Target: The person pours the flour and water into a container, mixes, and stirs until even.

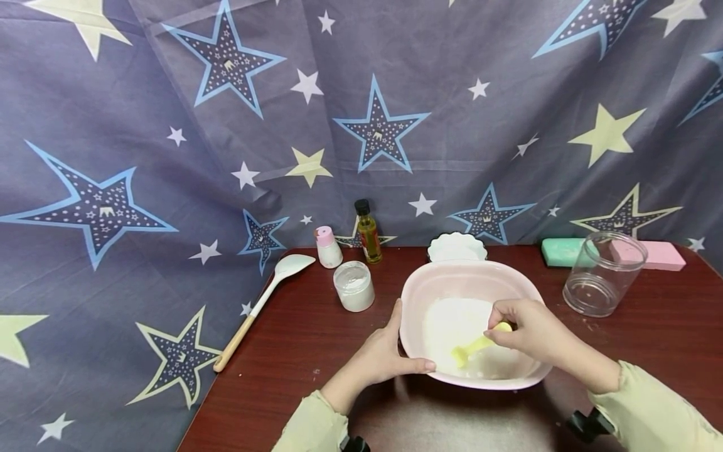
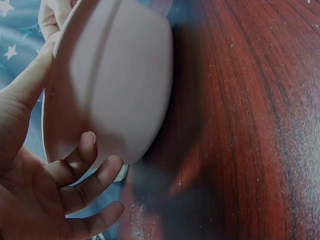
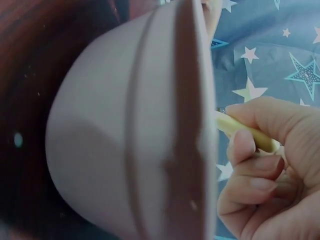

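- On the dark red surface [image 1: 299,351], near the front side, there is a pale pink bowl [image 1: 474,282], with some white stuff [image 1: 454,320] inside; I cannot tell if this is powder or liquid.
- The left grip [image 1: 381,355], a bare hand, is spread at the left near corner of the bowl. Its thumb touches the rim, and in the left wrist view several fingers are loosely bent beside the outer wall.
- The right grip [image 1: 528,329], also a bare hand, pinches a small yellow tool [image 1: 476,346] between thumb and fingers; it is over the bowl, and the lower end of the tool is down at the white stuff.
- Just behind the bowl is a white dish [image 1: 457,247] with wavy edge.
- To the left of the bowl are a small jar [image 1: 356,290] with white content, a shaker [image 1: 330,254] with pink top, an oil bottle [image 1: 369,235] with black cap, and a long white spoon [image 1: 265,301] with wooden handle.
- To the right, a clear container [image 1: 601,276] stands in front of a green block [image 1: 559,252] and a pink block [image 1: 661,256].
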Demonstrator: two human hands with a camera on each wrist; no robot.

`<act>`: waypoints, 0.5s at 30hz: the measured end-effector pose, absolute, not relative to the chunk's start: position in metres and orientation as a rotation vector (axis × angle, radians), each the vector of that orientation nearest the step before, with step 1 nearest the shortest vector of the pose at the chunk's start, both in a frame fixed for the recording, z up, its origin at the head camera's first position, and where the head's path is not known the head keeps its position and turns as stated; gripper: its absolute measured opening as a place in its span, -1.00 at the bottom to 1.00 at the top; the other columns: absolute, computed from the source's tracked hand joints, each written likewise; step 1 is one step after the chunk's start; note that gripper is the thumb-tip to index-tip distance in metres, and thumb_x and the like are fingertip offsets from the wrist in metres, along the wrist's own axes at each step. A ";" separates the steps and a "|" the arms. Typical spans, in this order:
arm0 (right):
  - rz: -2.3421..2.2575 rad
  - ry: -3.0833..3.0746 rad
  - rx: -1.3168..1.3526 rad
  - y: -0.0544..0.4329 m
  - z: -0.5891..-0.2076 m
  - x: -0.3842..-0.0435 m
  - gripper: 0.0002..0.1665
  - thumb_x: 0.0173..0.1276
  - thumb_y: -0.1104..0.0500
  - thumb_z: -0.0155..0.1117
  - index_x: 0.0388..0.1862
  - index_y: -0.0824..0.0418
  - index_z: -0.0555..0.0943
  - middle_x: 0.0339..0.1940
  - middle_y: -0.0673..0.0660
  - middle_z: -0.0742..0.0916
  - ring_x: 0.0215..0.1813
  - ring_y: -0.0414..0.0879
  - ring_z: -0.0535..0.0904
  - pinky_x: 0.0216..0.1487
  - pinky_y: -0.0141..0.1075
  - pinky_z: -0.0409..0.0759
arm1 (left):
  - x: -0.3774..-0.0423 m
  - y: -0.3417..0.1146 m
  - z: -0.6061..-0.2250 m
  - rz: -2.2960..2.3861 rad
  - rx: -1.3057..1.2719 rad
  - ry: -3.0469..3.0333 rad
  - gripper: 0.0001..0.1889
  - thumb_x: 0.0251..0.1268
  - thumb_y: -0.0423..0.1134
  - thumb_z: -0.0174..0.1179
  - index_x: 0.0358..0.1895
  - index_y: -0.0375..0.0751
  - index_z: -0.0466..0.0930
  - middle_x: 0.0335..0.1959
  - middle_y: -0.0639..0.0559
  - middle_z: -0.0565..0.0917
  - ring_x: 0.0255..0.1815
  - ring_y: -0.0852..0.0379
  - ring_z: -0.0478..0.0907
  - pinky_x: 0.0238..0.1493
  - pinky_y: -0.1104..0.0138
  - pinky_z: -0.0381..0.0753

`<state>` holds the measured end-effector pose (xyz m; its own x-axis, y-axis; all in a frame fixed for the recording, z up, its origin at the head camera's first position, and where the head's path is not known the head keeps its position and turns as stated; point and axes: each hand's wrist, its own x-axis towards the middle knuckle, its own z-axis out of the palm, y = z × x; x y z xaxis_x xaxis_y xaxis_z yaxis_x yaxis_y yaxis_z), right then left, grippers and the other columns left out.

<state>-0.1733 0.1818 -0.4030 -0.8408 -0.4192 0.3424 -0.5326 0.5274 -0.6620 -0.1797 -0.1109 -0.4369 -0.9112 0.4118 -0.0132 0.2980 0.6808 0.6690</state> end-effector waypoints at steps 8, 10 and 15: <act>1.135 -2.591 0.745 0.163 -0.413 -0.175 -0.69 0.06 0.29 0.45 -0.60 -0.04 0.52 -0.72 -0.26 0.34 -0.59 -0.39 0.19 -0.53 -0.43 0.24 | -0.180 -0.110 -0.436 1.044 0.590 2.723 0.35 -0.14 0.29 0.46 0.59 -0.13 -0.29 0.18 -0.24 0.57 0.08 0.04 0.56 0.11 0.17 0.49; 1.120 -2.595 0.714 0.159 -0.413 -0.178 -0.70 0.06 0.30 0.44 -0.60 -0.03 0.52 -0.72 -0.24 0.35 -0.59 -0.37 0.20 -0.52 -0.41 0.25 | -0.180 -0.110 -0.436 1.056 0.595 2.716 0.35 -0.14 0.29 0.46 0.59 -0.13 -0.29 0.15 -0.22 0.59 0.06 0.07 0.57 0.10 0.19 0.50; 1.079 -2.605 0.638 0.154 -0.411 -0.185 -0.72 0.06 0.34 0.39 -0.60 0.03 0.52 -0.73 -0.20 0.37 -0.57 -0.33 0.24 -0.49 -0.38 0.28 | -0.179 -0.111 -0.436 1.061 0.600 2.708 0.35 -0.14 0.31 0.45 0.59 -0.13 -0.29 0.15 -0.21 0.59 0.06 0.09 0.57 0.09 0.19 0.50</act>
